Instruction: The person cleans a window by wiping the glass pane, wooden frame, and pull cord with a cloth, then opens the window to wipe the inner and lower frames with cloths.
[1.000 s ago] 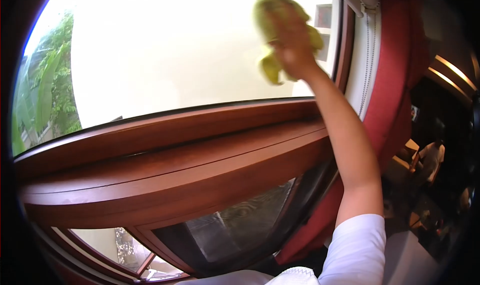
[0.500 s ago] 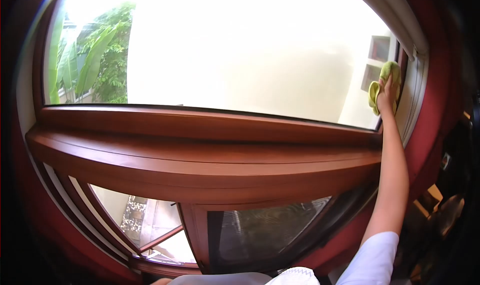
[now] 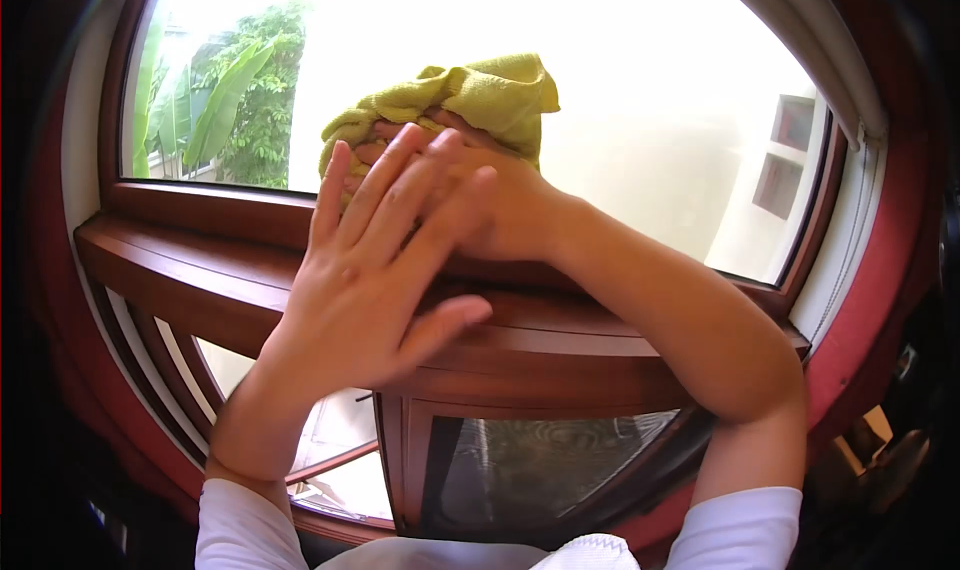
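Observation:
A crumpled yellow-green cloth (image 3: 500,95) is bunched in my right hand (image 3: 500,205), in front of the large window pane (image 3: 640,130). Part of the right hand's fingers is hidden behind the left hand and in the cloth's folds. My left hand (image 3: 375,255) is nearer the camera, palm turned away, its fingers spread and the thumb out to the right. Its fingertips overlap the right hand and the lower edge of the cloth in view; whether they touch cannot be made out.
Below the pane runs a brown wooden ledge (image 3: 190,260), with lower window panes (image 3: 560,460) under it. A red curtain (image 3: 870,290) and a bead chain hang at the right. Green plants (image 3: 245,100) show outside at the left.
My right hand has moved with the cloth from the pane's right edge to the left and closer. My left hand has come into view from below. The camera view has shifted.

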Motion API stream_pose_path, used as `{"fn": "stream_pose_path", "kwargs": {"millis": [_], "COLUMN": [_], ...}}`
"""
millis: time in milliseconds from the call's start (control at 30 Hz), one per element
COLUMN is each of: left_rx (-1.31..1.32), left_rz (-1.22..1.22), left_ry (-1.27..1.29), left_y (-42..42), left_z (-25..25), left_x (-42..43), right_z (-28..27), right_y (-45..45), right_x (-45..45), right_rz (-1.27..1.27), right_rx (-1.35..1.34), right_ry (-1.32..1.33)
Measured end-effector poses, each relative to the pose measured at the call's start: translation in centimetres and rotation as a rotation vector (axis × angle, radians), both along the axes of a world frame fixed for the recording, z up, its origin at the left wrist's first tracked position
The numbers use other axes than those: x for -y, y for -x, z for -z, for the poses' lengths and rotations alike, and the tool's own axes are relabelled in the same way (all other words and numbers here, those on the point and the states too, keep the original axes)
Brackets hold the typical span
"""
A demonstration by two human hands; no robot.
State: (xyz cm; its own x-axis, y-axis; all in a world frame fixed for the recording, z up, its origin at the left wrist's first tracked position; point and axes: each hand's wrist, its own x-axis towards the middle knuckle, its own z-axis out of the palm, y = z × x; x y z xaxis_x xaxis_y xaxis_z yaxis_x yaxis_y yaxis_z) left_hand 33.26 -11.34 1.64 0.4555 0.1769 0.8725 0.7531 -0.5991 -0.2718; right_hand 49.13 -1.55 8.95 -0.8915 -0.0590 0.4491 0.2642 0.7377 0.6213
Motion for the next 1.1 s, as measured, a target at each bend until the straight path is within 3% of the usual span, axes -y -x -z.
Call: {"fn": "stream_pose_path", "kwargs": {"millis": [67, 100, 367, 467, 500, 533, 567, 667, 800, 1100], "left_rx": [0.026, -0.067, -0.034, 0.026, 0.074, 0.129, 0.164, 0.319, 0.409, 0.484], "left_rz": [-0.079, -0.189, -0.005, 0.158, 0.328, 0.781, 1.050, 1.370, 1.516, 1.533], "left_ry": [0.123, 0.125, 0.241, 0.276, 0.222, 0.301, 0.337, 0.323, 0.266, 0.191], "left_y": [-0.6, -0.4, -0.4, -0.4, -0.2, 0.3, 0.9, 2.8, 5.0, 5.3], "left_z": [0.3, 0.0, -1.2, -1.3, -1.5, -2.0, -2.1, -3.1, -3.3, -2.7], "left_x": [-1.7, -1.2, -2.5, -2.2, -2.3, -1.4, -0.5, 1.4, 2.6, 3.6], "right_z": [-0.5, -0.8, -0.9, 0.2, 0.5, 0.6, 0.7, 0.8, 1.0, 0.9], "right_y": [-1.7, -2.9, -18.4, -20.1, -20.1, -20.0, -19.7, -19.1, -18.6, -19.5], "right_x": [0.2, 0.8, 4.1, 5.2, 5.3, 5.3, 5.3, 5.3, 5.4, 5.3], "right_rz": [0.062, 0.108, 0.387, 0.447, 0.445, 0.437, 0.432, 0.436, 0.462, 0.472], "right_rx": [0.054, 0.070, -0.066, -0.150, -0.158, -0.170, -0.181, -0.187, -0.193, -0.171], "right_ry": [-0.227, -0.215, -0.241, -0.208, -0.234, -0.244, -0.253, -0.259, -0.286, -0.293]}}
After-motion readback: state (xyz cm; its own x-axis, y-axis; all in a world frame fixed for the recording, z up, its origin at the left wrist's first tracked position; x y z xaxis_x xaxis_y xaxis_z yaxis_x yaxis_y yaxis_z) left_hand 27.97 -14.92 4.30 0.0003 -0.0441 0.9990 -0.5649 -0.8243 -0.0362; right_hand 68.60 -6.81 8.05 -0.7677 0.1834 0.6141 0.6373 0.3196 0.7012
